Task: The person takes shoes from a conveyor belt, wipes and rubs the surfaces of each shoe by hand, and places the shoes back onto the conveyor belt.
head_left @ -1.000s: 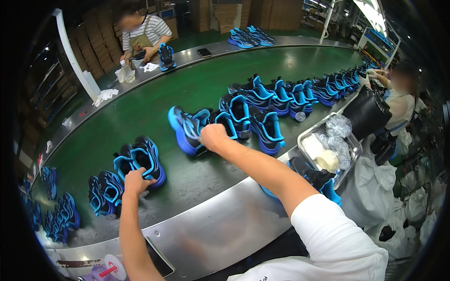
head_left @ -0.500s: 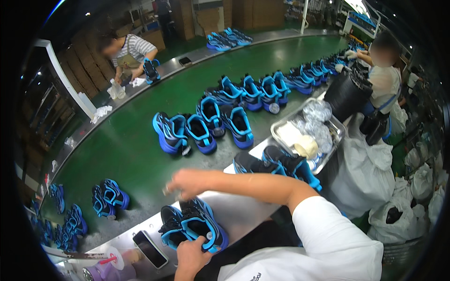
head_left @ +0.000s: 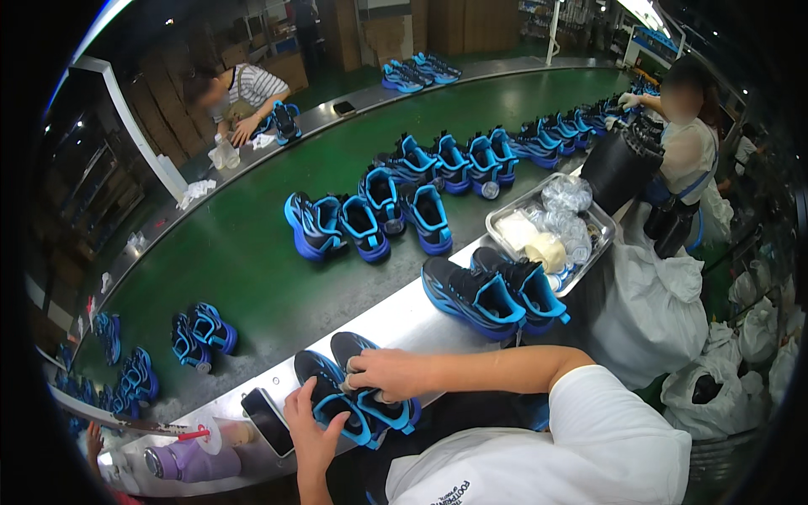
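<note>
A pair of black-and-blue sneakers stands side by side on the metal ledge in front of me. My left hand is at the collar of the left sneaker, fingers along its outer side and thumb over the opening. Across the right sneaker lies my right hand, its bent fingers pressed on the tongue and lace area. Pale covers show on some of these fingertips. What the fingers pinch there is partly hidden. Another pair of sneakers rests on the ledge to the right.
Several sneakers stand on the green conveyor belt. A metal tray holds clear plastic wads and a cream roll. At left lie a phone and a purple bottle. Co-workers work across the belt and at the right.
My right hand has come down from above the belt onto the right sneaker. My left hand has shifted from the right sneaker's heel to the left sneaker. The far co-worker's hands have moved.
</note>
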Tool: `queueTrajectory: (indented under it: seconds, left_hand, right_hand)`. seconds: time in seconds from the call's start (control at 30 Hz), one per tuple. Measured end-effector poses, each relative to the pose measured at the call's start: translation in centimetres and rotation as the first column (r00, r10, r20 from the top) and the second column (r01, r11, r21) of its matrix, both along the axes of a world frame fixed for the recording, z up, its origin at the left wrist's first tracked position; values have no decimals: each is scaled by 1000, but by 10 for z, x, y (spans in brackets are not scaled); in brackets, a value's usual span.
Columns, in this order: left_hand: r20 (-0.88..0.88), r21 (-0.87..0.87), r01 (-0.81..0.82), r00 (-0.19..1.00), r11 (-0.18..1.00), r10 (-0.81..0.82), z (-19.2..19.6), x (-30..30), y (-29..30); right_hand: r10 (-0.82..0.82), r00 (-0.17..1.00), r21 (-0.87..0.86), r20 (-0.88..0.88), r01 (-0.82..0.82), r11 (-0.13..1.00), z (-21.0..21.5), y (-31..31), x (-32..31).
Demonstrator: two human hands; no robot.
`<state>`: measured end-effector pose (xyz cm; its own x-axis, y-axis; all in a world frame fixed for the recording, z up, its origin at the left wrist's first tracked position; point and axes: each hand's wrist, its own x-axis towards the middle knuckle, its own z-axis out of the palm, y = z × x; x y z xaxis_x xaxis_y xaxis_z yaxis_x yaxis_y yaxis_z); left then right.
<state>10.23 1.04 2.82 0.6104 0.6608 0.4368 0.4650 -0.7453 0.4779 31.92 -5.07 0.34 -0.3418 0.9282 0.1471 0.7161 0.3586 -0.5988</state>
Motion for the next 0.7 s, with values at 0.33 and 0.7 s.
queueTrajectory:
  seconds: [0.33,0.7]
  left_hand:
    - [-293,-152,-87,955,985,39,-31,22,5]
    - [51,-190,145,989,971,-137,-45,10,9]
  right_hand:
    - [-406,913,-46,45,408,912,-9,-13,-32]
    - [-282,950,-19,-134,282,959,-22,-32,-4]
